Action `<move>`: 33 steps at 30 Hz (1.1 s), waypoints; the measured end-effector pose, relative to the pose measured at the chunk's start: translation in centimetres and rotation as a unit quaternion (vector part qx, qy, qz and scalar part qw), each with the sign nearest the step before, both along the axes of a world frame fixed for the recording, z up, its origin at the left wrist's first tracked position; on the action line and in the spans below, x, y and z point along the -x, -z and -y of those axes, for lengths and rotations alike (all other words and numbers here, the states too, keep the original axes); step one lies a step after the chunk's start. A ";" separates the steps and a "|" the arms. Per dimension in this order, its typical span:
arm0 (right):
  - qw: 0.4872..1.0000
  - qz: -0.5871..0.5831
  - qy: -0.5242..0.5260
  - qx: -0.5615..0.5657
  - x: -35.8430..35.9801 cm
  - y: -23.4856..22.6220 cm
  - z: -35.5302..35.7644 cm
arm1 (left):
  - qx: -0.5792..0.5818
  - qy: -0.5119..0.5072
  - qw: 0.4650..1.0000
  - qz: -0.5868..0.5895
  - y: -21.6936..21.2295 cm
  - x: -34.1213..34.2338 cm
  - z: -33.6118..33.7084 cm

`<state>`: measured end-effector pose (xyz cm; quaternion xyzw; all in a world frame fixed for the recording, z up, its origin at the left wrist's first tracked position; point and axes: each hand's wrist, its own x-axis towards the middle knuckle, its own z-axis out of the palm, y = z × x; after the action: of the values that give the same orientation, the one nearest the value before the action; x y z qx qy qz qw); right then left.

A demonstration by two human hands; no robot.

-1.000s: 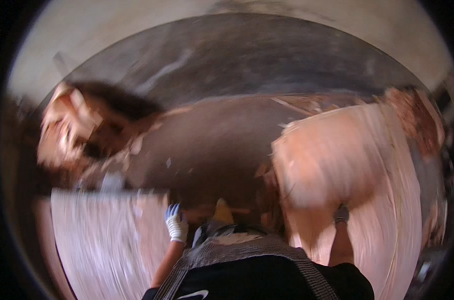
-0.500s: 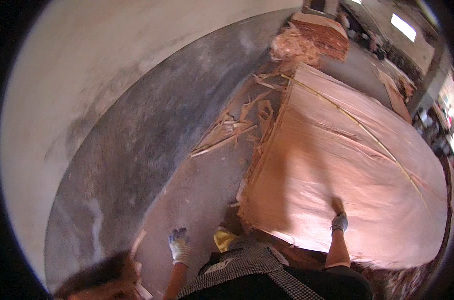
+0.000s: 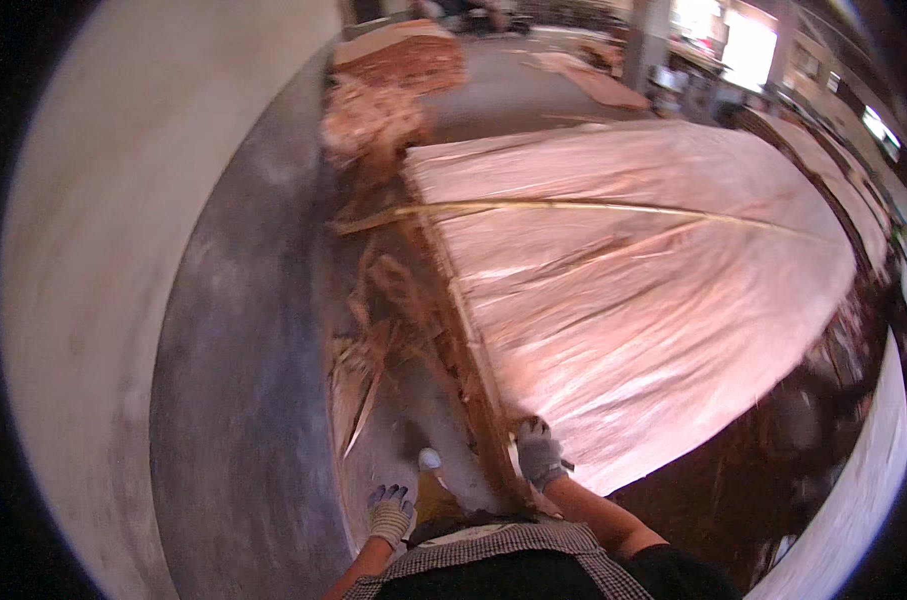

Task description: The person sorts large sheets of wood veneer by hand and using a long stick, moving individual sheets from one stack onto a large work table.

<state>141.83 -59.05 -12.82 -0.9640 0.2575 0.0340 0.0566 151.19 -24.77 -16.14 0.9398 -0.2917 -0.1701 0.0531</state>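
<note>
thin wood veneer sheet (image 3: 633, 290), matt, rough grain; knit cloth gloves (image 3: 539, 455).

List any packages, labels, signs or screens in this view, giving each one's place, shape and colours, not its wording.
None can be made out.
The right hand in a grey glove rests on the near corner of a stack of pinkish veneer sheets.
The left hand, also gloved, hangs free above the grey floor.
</note>
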 end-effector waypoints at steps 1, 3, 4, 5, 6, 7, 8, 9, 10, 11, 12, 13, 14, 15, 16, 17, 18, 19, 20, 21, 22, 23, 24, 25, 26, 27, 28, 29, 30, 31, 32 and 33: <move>1.000 -0.017 0.012 0.023 -0.1 0.1 -0.8 | 0.005 0.046 0.999 -0.015 0.2 -3.7 1.6; 1.000 -0.009 0.012 0.010 0.2 1.3 -0.1 | 0.112 0.115 0.987 -0.008 1.7 -11.4 5.3; 0.999 0.006 0.040 -0.029 0.1 1.1 -0.9 | 0.136 0.139 0.981 -0.013 1.6 -15.3 7.6; 0.995 0.022 0.078 -0.052 0.3 0.3 -0.7 | 0.119 0.170 0.977 -0.041 -0.8 -18.9 11.9; 0.991 -0.013 0.108 -0.084 0.1 -0.5 -0.6 | 0.099 0.195 0.974 -0.063 -3.5 -22.2 15.9; 0.983 -0.041 0.130 -0.121 -0.7 -1.4 -0.9 | 0.145 0.223 0.964 -0.009 -3.7 -26.2 18.9; 0.976 -0.057 0.159 -0.140 -2.2 -3.8 -1.4 | 0.193 0.193 0.962 0.013 -5.4 -29.5 22.1; 0.965 -0.068 0.193 -0.165 -2.7 -3.8 -1.7 | 0.266 0.255 0.915 0.162 -7.7 -32.3 25.7; 0.961 -0.085 0.210 -0.158 -3.4 -4.2 -1.9 | 0.258 0.233 0.929 0.125 -11.2 -35.0 29.5; 0.959 -0.100 0.219 -0.151 -3.7 -4.4 -2.2 | 0.250 0.165 0.944 0.137 -13.2 -37.4 32.0; 0.957 -0.091 0.233 -0.146 -3.9 -2.8 -2.4 | 0.236 0.097 0.945 0.207 -11.8 -41.5 34.1; 0.951 -0.083 0.257 -0.154 -4.3 -2.3 -2.5 | 0.247 -0.008 0.941 0.232 -9.8 -45.4 36.2; 0.943 -0.101 0.273 -0.162 -4.0 -2.0 -2.8 | 0.151 -0.034 0.955 0.252 -12.6 -45.5 38.6; 0.942 -0.112 0.269 -0.168 -4.3 -1.9 -2.5 | 0.136 -0.074 0.956 0.247 -12.9 -47.9 40.2; 0.942 -0.110 0.269 -0.169 -4.3 -2.0 -2.3 | 0.092 -0.065 0.960 0.254 -13.0 -49.5 41.6; 0.943 -0.106 0.266 -0.170 -4.5 -1.7 -2.2 | 0.072 -0.028 0.963 0.259 -12.1 -52.0 42.4; 0.946 -0.098 0.259 -0.169 -4.9 -1.6 -1.9 | 0.089 0.029 0.969 0.229 -9.7 -55.7 42.7; 0.944 -0.087 0.269 -0.168 -5.2 -1.6 -1.9 | 0.105 0.089 0.971 0.198 -7.4 -57.8 43.3; 0.939 -0.081 0.289 -0.168 -5.2 -1.8 -2.3 | 0.076 0.111 0.978 0.157 -7.7 -56.9 44.5; 0.935 -0.071 0.303 -0.167 -5.4 -2.1 -2.6 | 0.044 0.130 0.983 0.122 -9.0 -56.2 44.8; 0.928 -0.070 0.316 -0.182 -5.6 -2.6 -2.6 | 0.077 0.121 0.979 0.142 -8.5 -55.9 45.0; 0.932 -0.058 0.313 -0.174 -5.8 -2.6 -2.5 | 0.065 0.123 0.982 0.126 -8.6 -56.1 44.8; 0.935 -0.049 0.311 -0.165 -5.7 -2.6 -2.5 | 0.094 0.154 0.970 0.160 -8.0 -55.7 43.7; 0.939 -0.036 0.304 -0.157 -5.9 -2.6 -2.4 | 0.147 0.171 0.963 0.150 -7.0 -57.0 42.3; 0.934 -0.021 0.317 -0.162 -5.4 -2.5 -2.8 | 0.178 0.176 0.963 0.100 -9.2 -53.8 42.0; 0.936 0.004 0.311 -0.163 -5.3 -2.3 -2.4 | 0.239 0.190 0.950 0.059 -9.0 -54.7 40.2; 0.932 0.023 0.320 -0.168 -4.7 -1.9 -2.7 | 0.235 0.214 0.948 0.017 -11.7 -51.6 39.7; 0.929 0.045 0.315 -0.188 -4.8 -1.8 -2.4 | 0.315 0.226 0.922 0.000 -10.3 -52.1 38.0; 0.919 0.057 0.327 -0.212 -3.8 -1.8 -2.4 | 0.298 0.092 0.908 -0.279 -12.5 -47.4 37.7; 0.910 0.073 0.337 -0.232 -2.7 -1.9 -2.4 | 0.260 0.111 0.899 -0.334 -15.0 -42.8 37.1; 0.914 0.142 0.297 -0.238 -1.9 -1.5 -1.9 | 0.258 0.159 0.891 -0.338 -14.1 -40.2 35.8; 0.896 0.146 0.318 -0.273 -1.8 -3.4 -1.9 | 0.200 0.169 0.883 -0.390 -15.2 -35.4 34.1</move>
<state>143.62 -57.18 -9.43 -0.7716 0.5200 -0.0578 0.3619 186.60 -58.90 -0.95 0.7036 -0.4294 -0.4669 0.3202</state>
